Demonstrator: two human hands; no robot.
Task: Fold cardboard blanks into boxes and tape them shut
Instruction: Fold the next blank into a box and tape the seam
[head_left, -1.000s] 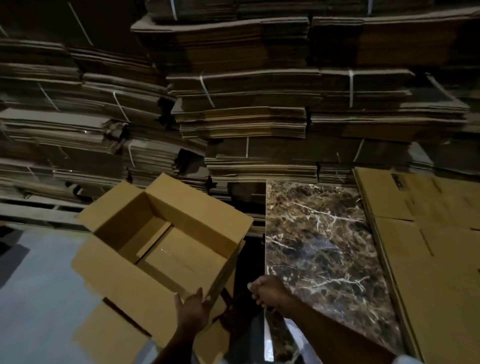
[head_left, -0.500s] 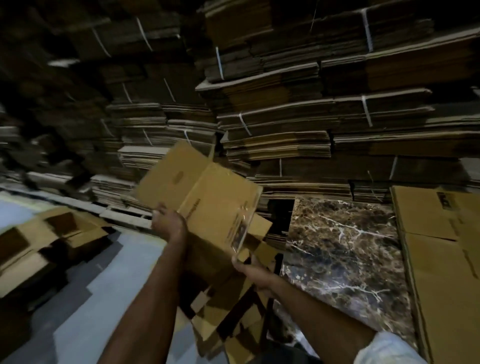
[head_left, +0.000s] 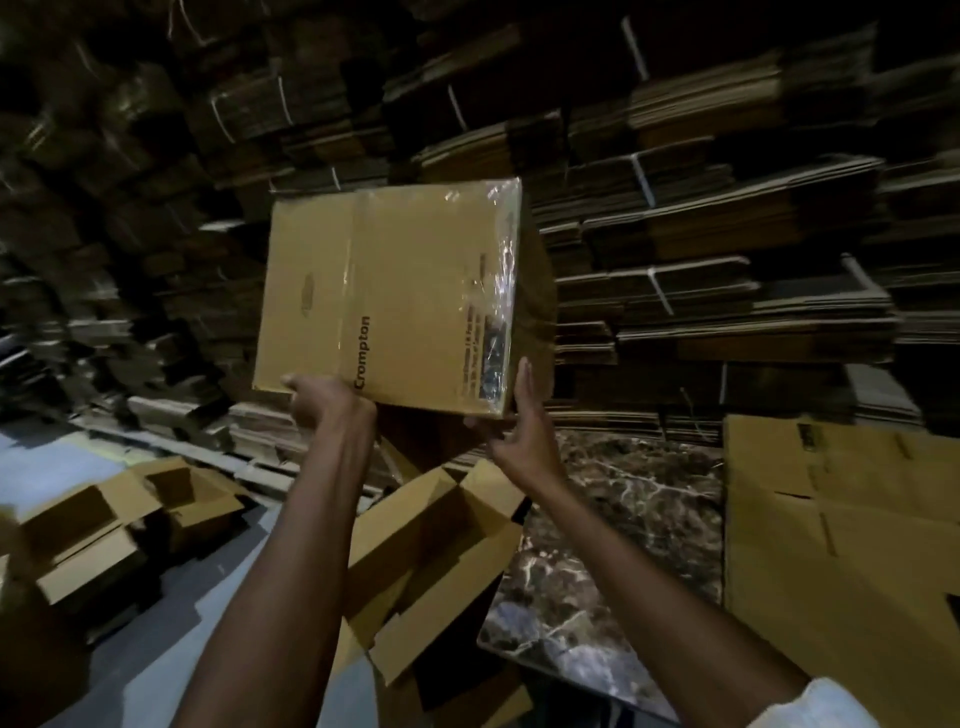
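A: Where's our box (head_left: 384, 291)?
B: Just above our fingers. Our left hand (head_left: 324, 402) curls fingers round its lower corner, and our right hand (head_left: 519, 436) presses straight fingers against its taped edge.

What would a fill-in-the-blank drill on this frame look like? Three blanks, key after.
The raised brown cardboard box bears the printed word ____ on its face.
The left hand grips the box's lower corner; the right hand meets its edge with fingers ____, not curled.
The dark, white-veined slab under the right arm looks like ____ stone.

Missing: Crompton; straight; marble.
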